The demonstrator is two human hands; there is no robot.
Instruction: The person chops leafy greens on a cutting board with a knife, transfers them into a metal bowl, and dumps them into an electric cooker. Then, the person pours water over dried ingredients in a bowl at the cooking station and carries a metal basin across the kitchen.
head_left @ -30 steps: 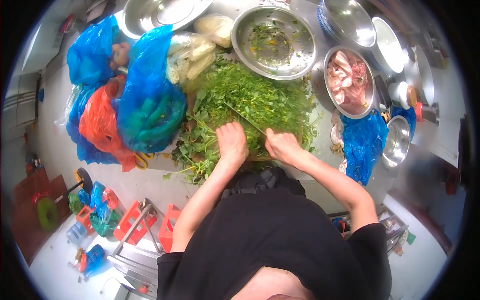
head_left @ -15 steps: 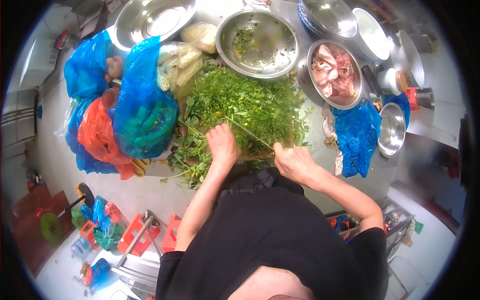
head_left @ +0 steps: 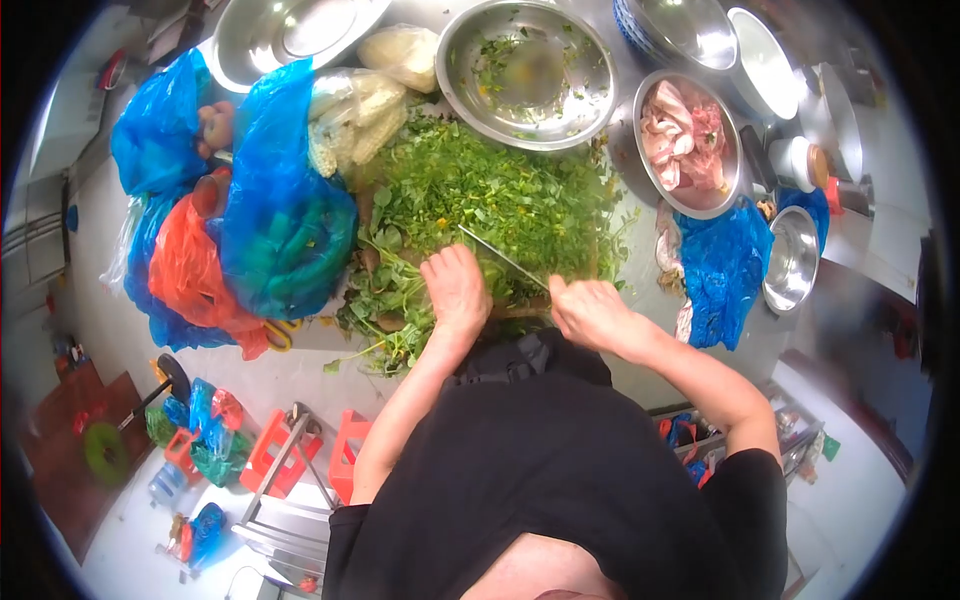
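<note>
A knife (head_left: 503,257) slants over a pile of chopped green leaves (head_left: 490,190), its handle inside my closed right hand (head_left: 588,310). My left hand (head_left: 456,286) is closed on uncut leafy stems (head_left: 392,280), left of the blade, with its fingers curled. The leaves lie on a board whose front edge (head_left: 520,311) shows between my hands; small yellow flecks are mixed in. Behind the pile stands a steel basin (head_left: 527,75) with leaf scraps in it.
Blue bags (head_left: 285,200) and a red bag (head_left: 195,265) fill the left side, near yellow scissor handles (head_left: 283,335). At the right are a bowl rim (head_left: 640,150) around raw meat (head_left: 690,135), a crumpled blue bag (head_left: 725,265), a small steel bowl (head_left: 790,260) and stacked bowls (head_left: 690,30).
The camera view has shifted slightly back and forth. My right hand and the knife have moved a little toward my body since the earliest frame; my left hand stays at the stems.
</note>
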